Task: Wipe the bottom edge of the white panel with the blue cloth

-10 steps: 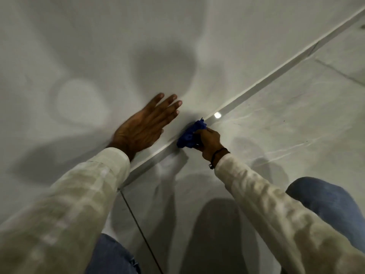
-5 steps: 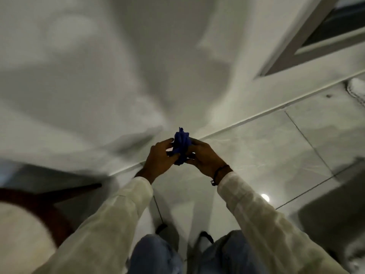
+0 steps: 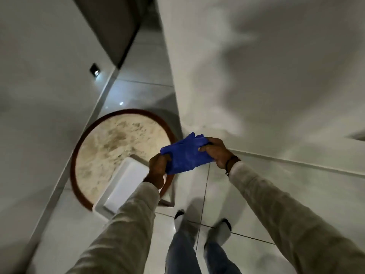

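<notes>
The cloth (image 3: 185,155) is off the panel (image 3: 276,76), stretched in the air between both hands above the floor (image 3: 256,194), in front of the person's chest. The left hand (image 3: 158,171) pinches its lower left corner; the right hand (image 3: 215,151) grips the upper right end, fingers closed over a bunched fold. The cloth is partly spread, partly crumpled.

Judging from this, no wiping is under way: the step in hand looks like opening or refolding the cloth to get a fresh face. The person stands upright, feet (image 3: 203,224) on the tiles, so the panel's bottom edge (image 3: 296,161), the pale strip where panel meets floor to the right, is well below the hands. The next move calls for one hand to take the cloth alone, then a crouch or bend down to that strip, pressing the cloth against it and running along its length.

Around: a round table (image 3: 122,151) with a dark rim and a mottled beige top stands just left of the hands, below them, with a white tray (image 3: 122,186) on its near side, overhanging the rim. A second white wall (image 3: 39,95) rises at left. The table sits close to the panel's corner, so it could crowd a wipe of the edge at that end; the stretch running right looks free of things
</notes>
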`<state>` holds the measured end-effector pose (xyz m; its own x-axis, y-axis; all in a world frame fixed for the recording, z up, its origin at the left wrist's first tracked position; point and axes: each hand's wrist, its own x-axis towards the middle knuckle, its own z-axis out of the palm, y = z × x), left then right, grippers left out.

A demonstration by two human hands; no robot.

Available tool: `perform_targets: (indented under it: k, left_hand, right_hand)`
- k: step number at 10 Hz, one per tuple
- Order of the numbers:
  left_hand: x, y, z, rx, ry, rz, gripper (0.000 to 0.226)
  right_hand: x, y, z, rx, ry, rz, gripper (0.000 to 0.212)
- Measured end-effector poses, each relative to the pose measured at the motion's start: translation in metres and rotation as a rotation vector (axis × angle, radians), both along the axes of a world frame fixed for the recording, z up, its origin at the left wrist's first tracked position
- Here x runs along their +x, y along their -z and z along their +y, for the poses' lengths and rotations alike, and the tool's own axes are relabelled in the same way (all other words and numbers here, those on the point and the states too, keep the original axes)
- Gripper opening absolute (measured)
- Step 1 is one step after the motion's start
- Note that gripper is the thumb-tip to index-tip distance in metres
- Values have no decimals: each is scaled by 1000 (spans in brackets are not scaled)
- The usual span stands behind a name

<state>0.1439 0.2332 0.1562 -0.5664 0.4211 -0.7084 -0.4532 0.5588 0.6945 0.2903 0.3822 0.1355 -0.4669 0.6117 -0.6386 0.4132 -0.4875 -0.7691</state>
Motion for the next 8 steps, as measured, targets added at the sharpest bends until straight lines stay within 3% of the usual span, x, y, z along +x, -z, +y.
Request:
perform_targets:
  k: [2, 3, 6, 7, 8]
  left_hand:
    - [-79, 55, -129, -76, -233, -15, 24]
    - [-108, 100, -183, -143, -294, -66, 30]
    - [-135, 203, -268, -226, -123, -180, 41]
    - [-134, 206, -270, -359, 60, 76, 29]
    - [-127, 180, -262, -446, 180, 374, 30]
  right_hand:
    - [-111, 48, -94, 214, -276, -151, 32]
    - [-152, 92, -133, 310, -405, -182, 19]
    - [-213, 189, -208, 372, -739, -340, 41]
    - [-203, 182, -201, 460, -643, -374, 38]
    - [-181, 155, -182, 451, -333, -390, 28]
